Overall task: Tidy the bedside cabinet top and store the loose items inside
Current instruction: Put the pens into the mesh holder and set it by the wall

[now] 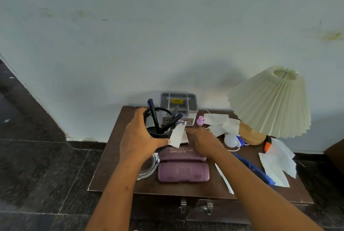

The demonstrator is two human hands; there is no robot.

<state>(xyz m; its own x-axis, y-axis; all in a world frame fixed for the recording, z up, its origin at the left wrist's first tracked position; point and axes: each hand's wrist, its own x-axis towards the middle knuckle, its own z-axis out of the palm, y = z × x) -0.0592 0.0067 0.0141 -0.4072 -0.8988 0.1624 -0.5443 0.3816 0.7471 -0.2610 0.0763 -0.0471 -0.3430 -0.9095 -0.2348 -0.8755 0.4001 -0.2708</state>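
My left hand [138, 137] grips a black mesh pen holder [158, 124] with several dark pens in it, lifted and tilted above the dark brown cabinet top [111, 165]. A white slip of paper [176, 136] hangs at the holder's right side. My right hand [202, 141] lies flat, palm down, fingers stretched toward that paper, over the far end of an open purple glasses case [183, 171]. Blue glasses [255, 169] lie partly under my right forearm. White tissues [221, 123] and more tissues [277, 160] are scattered to the right.
A grey plastic organiser box [178, 103] stands at the back against the wall. A pleated cream lamp [273, 100] fills the right rear. A glass dish [149, 167], a pink small bottle [200, 120], a white bulb [231, 140], an orange item [268, 145] lie around. Two cabinet handles [183, 205] show below.
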